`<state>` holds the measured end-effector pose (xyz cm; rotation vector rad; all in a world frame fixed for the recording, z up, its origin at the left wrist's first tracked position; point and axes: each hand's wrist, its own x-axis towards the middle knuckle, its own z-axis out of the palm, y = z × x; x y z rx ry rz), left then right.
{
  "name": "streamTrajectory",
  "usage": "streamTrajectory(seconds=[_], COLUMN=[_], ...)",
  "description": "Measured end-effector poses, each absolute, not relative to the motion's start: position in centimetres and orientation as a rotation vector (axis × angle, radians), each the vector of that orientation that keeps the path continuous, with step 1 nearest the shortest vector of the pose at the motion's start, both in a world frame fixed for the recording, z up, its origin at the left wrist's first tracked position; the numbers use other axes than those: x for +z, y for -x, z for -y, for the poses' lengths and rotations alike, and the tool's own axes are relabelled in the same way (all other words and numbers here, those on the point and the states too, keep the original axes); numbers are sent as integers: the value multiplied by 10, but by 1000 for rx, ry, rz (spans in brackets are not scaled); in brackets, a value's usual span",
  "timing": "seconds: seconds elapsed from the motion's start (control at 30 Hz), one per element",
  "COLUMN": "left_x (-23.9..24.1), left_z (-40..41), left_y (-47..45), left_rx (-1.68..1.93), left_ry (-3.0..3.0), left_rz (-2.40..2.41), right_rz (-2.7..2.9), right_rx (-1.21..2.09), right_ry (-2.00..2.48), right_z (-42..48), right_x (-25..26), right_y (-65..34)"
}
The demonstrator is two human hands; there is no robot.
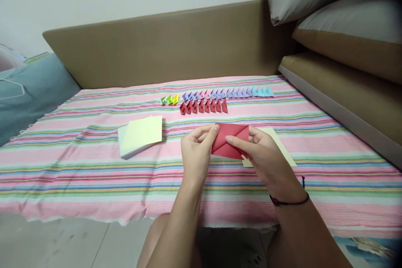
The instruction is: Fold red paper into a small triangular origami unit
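Between my two hands is a red sheet of origami paper (231, 133), folded into a flat shape with diagonal creases. My left hand (198, 144) pinches its left edge, thumb on top. At the right side my right hand (262, 150) grips it, with the thumb pressed on the middle of the paper and the fingers behind. Partly behind my right hand, a pale yellow sheet (284, 148) lies on the striped cloth (176, 192). Farther back stand a row of red folded paper pieces (204, 106) and a row of purple, pink and blue ones (232, 93).
A stack of pale paper (141, 136) lies on the cloth at left. Green and yellow folded pieces (169, 99) stand beside the purple row. A brown backrest (169, 46) borders the back, cushions (345, 42) the right, and a blue-grey cushion (40, 88) the far left.
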<state>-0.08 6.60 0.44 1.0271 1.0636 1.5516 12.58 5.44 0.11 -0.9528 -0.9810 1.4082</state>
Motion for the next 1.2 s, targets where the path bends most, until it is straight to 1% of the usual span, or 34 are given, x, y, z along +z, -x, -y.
streamTrajectory(seconds=[0.7, 0.8, 1.03, 1.2], left_x=[8, 7, 8, 9], left_z=[-65, -65, -63, -60], left_y=[0, 1, 3, 3], left_rx=[1547, 1571, 1729, 1757], left_ry=[-999, -1035, -1182, -1198], left_rz=[-1085, -1045, -909, -863], right_rz=[944, 980, 1061, 1083], right_rx=[1316, 1255, 982, 961], right_ry=[908, 904, 911, 911], right_z=[-54, -54, -50, -49], right_x=[-1, 2, 7, 7], right_y=[-122, -122, -124, -125])
